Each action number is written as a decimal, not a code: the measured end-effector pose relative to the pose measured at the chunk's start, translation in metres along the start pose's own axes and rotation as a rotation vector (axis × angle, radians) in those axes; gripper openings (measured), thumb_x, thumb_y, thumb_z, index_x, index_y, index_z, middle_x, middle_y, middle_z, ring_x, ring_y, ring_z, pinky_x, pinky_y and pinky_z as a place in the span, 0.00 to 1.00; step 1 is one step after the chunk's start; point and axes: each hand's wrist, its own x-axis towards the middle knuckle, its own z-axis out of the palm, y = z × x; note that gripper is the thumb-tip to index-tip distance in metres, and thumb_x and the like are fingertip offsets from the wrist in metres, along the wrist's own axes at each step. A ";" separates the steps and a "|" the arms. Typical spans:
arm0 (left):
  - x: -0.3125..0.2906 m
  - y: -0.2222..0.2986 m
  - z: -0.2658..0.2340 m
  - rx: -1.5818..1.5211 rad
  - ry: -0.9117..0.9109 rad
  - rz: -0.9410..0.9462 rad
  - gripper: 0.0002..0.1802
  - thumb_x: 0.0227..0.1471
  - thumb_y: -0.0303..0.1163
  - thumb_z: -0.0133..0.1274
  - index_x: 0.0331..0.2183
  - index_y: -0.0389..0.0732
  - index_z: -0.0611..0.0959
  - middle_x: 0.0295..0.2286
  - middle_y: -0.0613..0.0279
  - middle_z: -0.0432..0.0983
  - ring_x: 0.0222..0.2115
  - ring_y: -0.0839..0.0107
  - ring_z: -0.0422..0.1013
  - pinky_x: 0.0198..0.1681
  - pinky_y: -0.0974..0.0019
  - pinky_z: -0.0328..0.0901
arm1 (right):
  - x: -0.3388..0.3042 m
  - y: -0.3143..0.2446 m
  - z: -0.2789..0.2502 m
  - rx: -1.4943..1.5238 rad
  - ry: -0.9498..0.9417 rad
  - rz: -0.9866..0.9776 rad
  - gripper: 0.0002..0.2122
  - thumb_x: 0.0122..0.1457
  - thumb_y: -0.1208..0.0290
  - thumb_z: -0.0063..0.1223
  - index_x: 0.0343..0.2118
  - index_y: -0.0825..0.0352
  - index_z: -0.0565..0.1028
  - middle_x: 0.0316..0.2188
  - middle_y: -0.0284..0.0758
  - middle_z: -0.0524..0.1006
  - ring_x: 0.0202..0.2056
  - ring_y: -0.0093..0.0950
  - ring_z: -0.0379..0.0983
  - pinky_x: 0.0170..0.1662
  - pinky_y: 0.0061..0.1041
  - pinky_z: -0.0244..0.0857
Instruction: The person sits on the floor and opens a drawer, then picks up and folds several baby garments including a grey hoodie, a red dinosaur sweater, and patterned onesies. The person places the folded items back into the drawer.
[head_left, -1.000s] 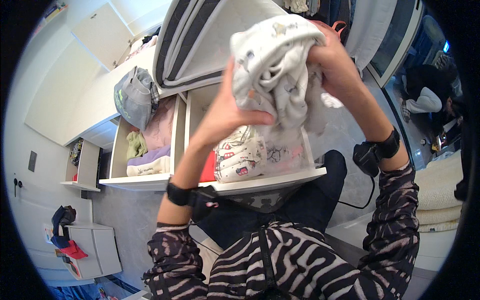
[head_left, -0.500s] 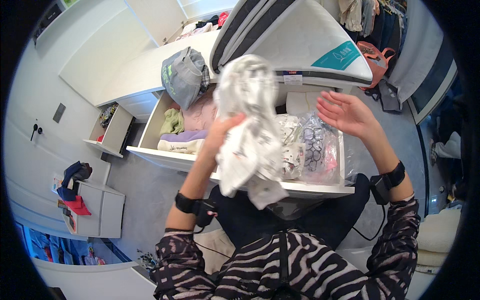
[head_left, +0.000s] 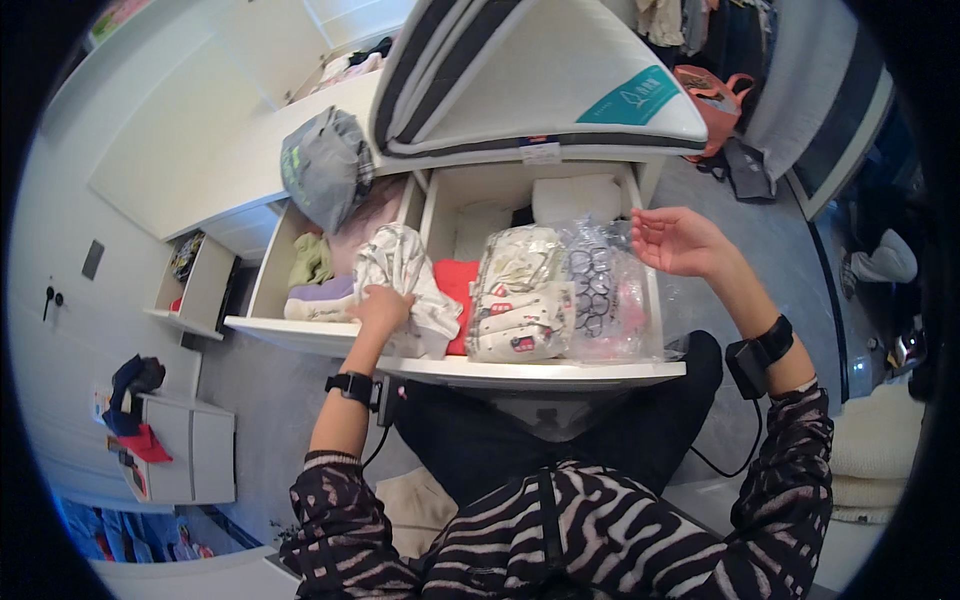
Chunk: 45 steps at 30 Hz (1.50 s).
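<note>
The left hand [head_left: 384, 312] is grasping the patterned white cloth [head_left: 396, 258], now lying lower across two drawers [head_left: 600, 371]; the right hand [head_left: 677, 243] is hovering empty.

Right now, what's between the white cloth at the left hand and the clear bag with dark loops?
Rightward from the cloth: a red item, then a white bundle with red prints; head view shows it.

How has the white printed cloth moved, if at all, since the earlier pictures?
Yes, leftward: the white printed cloth was over the open white right-hand drawer; now it lies across the drawer's left wall.
</note>
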 end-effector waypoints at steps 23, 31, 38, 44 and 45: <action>-0.080 0.106 -0.032 -0.405 0.003 0.563 0.30 0.49 0.54 0.50 0.33 0.31 0.75 0.23 0.39 0.74 0.29 0.44 0.72 0.33 0.51 0.65 | 0.092 0.029 -0.111 -0.760 0.456 0.006 0.14 0.50 0.66 0.59 0.35 0.67 0.69 0.31 0.32 0.70 0.27 0.24 0.68 0.33 0.27 0.67; -0.060 0.080 0.033 -0.856 -0.112 0.436 0.34 0.52 0.53 0.46 0.40 0.26 0.73 0.31 0.37 0.74 0.35 0.48 0.72 0.39 0.59 0.64 | 0.054 -0.007 -0.073 -0.147 -0.240 -0.050 0.19 0.62 0.53 0.35 0.32 0.68 0.68 0.48 0.45 0.69 0.50 0.40 0.66 0.47 0.42 0.61; -0.036 0.078 0.038 -1.165 -0.426 0.209 0.28 0.53 0.50 0.47 0.29 0.28 0.78 0.21 0.55 0.74 0.27 0.66 0.71 0.31 0.65 0.65 | 0.074 0.037 -0.087 0.278 -0.334 0.186 0.20 0.64 0.60 0.32 0.45 0.76 0.64 0.48 0.51 0.67 0.50 0.44 0.65 0.51 0.41 0.64; -0.031 0.084 0.026 -1.514 -1.146 -0.025 0.21 0.54 0.39 0.51 0.41 0.30 0.73 0.36 0.54 0.74 0.33 0.67 0.73 0.36 0.56 0.70 | 0.068 0.058 -0.082 -0.162 -0.157 0.312 0.15 0.60 0.74 0.42 0.48 0.75 0.62 0.50 0.51 0.64 0.49 0.43 0.66 0.53 0.36 0.64; -0.031 0.084 0.025 -1.495 -1.188 -0.012 0.20 0.53 0.38 0.52 0.41 0.30 0.73 0.37 0.54 0.74 0.35 0.67 0.72 0.37 0.56 0.70 | 0.066 0.061 -0.079 -0.149 -0.186 0.329 0.15 0.60 0.74 0.43 0.49 0.75 0.62 0.50 0.51 0.64 0.49 0.43 0.65 0.54 0.37 0.63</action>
